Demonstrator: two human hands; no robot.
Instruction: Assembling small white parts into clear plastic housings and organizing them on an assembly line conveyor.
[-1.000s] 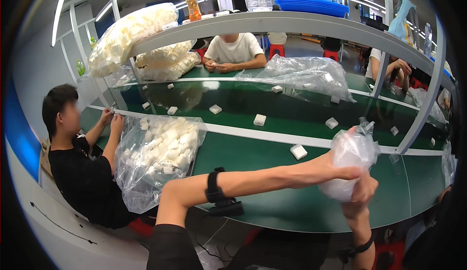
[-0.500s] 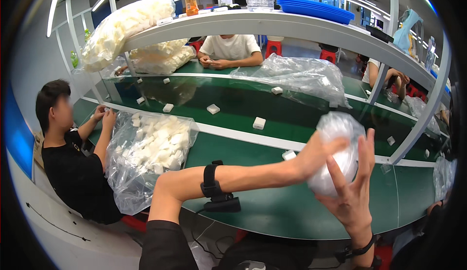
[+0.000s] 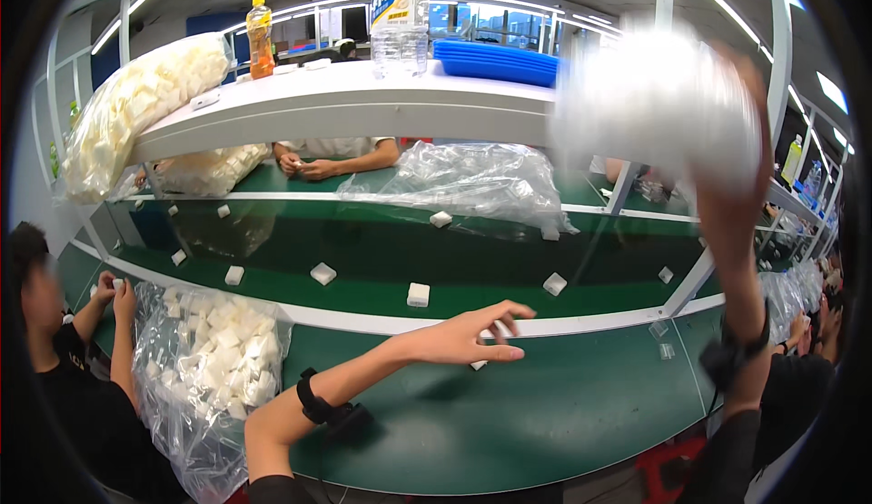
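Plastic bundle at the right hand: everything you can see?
The plastic bundle is bulky, rounded and whitish, apparently translucent toward its lower edge, brightest at top. Motion blur hides folds, any contents and any opening. It is in the air above the green worktable, hiding part of the shelf. The right hand seems to hold its right side, fingers lost in blur.

Roughly eleven loose white blocks (image 3: 418,295)

L arm (image 3: 363,372) was bent at elbow; L hand (image 3: 477,333) out twd R, fingers (image 3: 504,311) apart, slightly bent. R arm (image 3: 738,259) was nr vert., R hand (image 3: 748,109) up high, blurred, grip unclear.
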